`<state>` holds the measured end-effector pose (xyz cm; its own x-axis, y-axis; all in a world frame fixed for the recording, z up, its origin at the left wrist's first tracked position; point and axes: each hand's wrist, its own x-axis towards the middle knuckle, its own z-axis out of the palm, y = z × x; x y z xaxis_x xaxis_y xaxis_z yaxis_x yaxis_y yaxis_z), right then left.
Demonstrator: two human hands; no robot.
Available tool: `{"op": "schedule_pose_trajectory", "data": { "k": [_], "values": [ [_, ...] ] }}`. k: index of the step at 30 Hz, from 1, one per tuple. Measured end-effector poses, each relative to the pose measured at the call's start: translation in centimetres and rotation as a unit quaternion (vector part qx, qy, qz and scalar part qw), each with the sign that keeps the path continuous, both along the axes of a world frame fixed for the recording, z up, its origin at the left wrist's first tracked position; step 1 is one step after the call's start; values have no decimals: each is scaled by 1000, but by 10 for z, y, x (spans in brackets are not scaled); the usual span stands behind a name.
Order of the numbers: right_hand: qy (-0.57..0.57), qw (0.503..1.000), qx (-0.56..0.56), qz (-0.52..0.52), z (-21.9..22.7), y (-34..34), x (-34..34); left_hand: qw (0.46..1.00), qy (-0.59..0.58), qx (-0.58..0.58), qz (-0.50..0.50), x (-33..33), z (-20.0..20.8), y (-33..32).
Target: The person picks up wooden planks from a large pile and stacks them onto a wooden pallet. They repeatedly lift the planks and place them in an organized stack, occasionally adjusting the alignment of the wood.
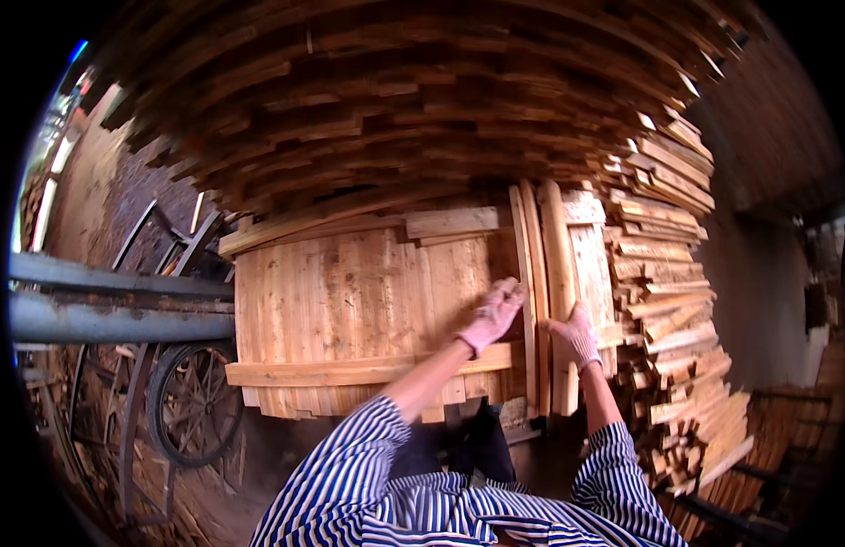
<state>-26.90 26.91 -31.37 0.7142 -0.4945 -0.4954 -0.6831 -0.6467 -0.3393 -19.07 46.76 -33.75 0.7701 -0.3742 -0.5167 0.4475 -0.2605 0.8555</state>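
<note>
My left hand [498, 314], in a pinkish glove, reaches with its fingers stretched out to the left edge of a narrow wooden strip [521, 273]. Beside that strip lies a second strip [535, 319], then a thicker plank [555, 255]; all three run lengthwise away from me. My right hand [575, 335], gloved too, rests against the plank's right side, its thumb spread over the top. Under them is a broad bed of boards [322, 292] laid side by side, with a crosswise batten [349, 371] along its near edge. The left fingertips are slightly blurred.
A tall stack of timber [377, 100] rises behind the boards. More stacked pieces [664, 273] stand close on the right. At the left are blue-grey metal beams [121, 314] and a spoked wheel [196, 403] of a metal-framed cart. A short board [451, 221] lies at the bed's far edge.
</note>
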Motion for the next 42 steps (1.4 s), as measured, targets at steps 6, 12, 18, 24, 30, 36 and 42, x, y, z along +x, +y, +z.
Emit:
{"op": "schedule_pose_trajectory", "data": {
  "k": [6,12,18,24,30,36,42],
  "values": [
    [-354,919,-27,173,4,111,71,763,-195,616,6,107,-23,280],
    [-157,892,-59,420,-10,279,224,663,-153,729,-75,199,-1,449],
    [-106,826,-140,536,-52,350,312,685,-205,654,-246,237,-7,532],
    [-80,822,-204,526,-59,368,318,699,-293,610,-231,236,-26,566],
    [-198,858,-121,457,-108,334,297,711,-257,596,-269,256,-17,530],
    [-417,822,-203,329,-143,349,285,651,-206,659,-315,269,-72,575],
    [-381,893,67,230,-11,283,101,682,-399,575,-210,214,1,443]
  ]
}}
